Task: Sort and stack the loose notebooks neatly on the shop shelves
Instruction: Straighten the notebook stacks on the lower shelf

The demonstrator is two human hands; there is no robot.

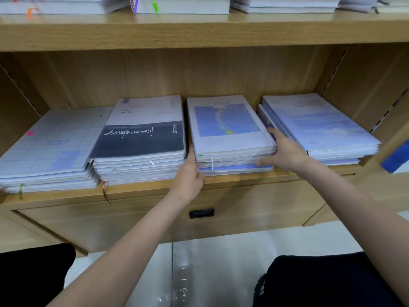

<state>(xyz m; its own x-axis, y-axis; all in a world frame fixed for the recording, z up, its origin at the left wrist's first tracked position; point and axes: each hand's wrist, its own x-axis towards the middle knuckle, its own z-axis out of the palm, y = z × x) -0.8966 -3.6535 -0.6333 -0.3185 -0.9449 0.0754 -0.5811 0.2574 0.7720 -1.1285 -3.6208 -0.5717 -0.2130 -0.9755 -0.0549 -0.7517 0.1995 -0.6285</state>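
**Both hands bracing the third notebook stack on the lower shelf**

Left hand [190, 173]: fingers pressed together and slid into the gap between two stacks, flat against the left side of the blue-cover notebook stack [230, 134]; fingertips hidden in the gap. Thumb sits at the near left corner of the stack.

Right hand [284, 151]: fingers [273, 132] held together, lying along the right side of the same stack, in the gap toward the next pile. Thumb [262, 162] spread out from them, pressing the near edge of the lower notebooks. So the stack is clamped from left and right, not lifted, resting on the lower shelf [221, 180].

The stack: several thin notebooks, top cover white with a blue picture panel, a white ribbon hanging over the near edge, edges slightly uneven.

Just left, touching the left hand: dark-band notebook stack [141, 138], white top half, dark lower half with white handwriting-style text. Far left: grid-cover notebook stack [51, 147], lower, pink sticker on top, green ribbon at the near edge. Right of the right hand: pale blue notebook stack [321, 125], angled, fanned a bit.

Upper shelf [199, 29] carries more notebook piles [183, 5], cut off by the frame. Below the lower shelf, a drawer front with a black recessed handle [201, 213]. Both forearms bare; dark-clothed knees [321, 282] at the near edge, over a pale tiled floor [221, 251].
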